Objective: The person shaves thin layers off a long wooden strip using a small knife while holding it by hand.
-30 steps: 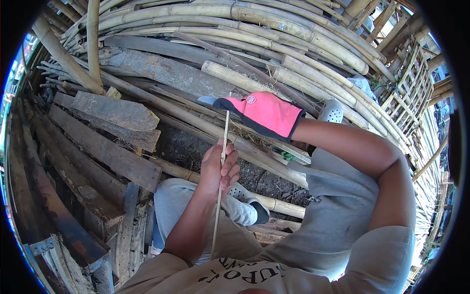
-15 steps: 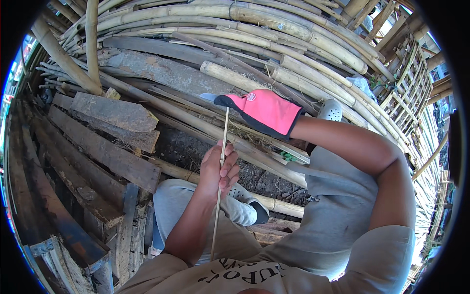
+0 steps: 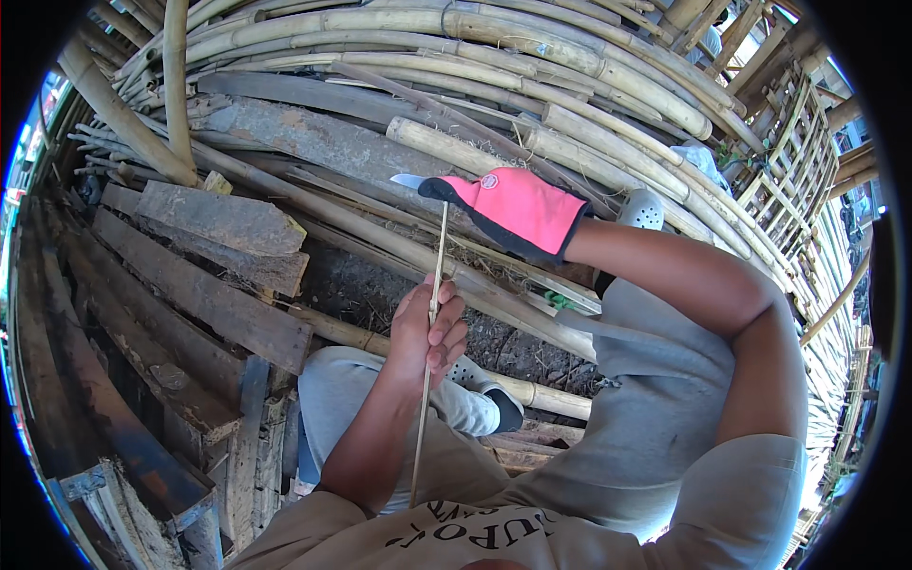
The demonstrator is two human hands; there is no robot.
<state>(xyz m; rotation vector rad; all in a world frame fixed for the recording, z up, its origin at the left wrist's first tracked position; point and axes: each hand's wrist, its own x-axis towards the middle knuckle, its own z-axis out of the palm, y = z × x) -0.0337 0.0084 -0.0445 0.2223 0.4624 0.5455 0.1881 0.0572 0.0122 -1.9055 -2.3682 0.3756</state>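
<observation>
My bare left hand [image 3: 430, 323] is closed around a thin pale bamboo strip [image 3: 422, 418]. The strip runs from near my shirt up past my fingers to the glove. My right hand [image 3: 513, 209], in a pink and black work glove, is closed at the strip's far end. A short, pale knife blade [image 3: 408, 180] sticks out to the left beyond the gloved fingertips. Its handle is hidden inside the glove. The strip's tip meets the glove just below the blade; the exact contact between them is hidden.
Long bamboo poles [image 3: 532, 38] lie stacked across the far side. Weathered planks [image 3: 190, 275] are piled at the left, and two bamboo uprights [image 3: 178, 85] rise at the far left. A woven bamboo lattice [image 3: 784, 161] stands at the right. My clog-shod foot [image 3: 484, 389] rests below my left hand.
My gloved right hand has shifted very slightly right and up, with the knife and the strip's far end. My left hand keeps its hold on the strip, nearly still.
</observation>
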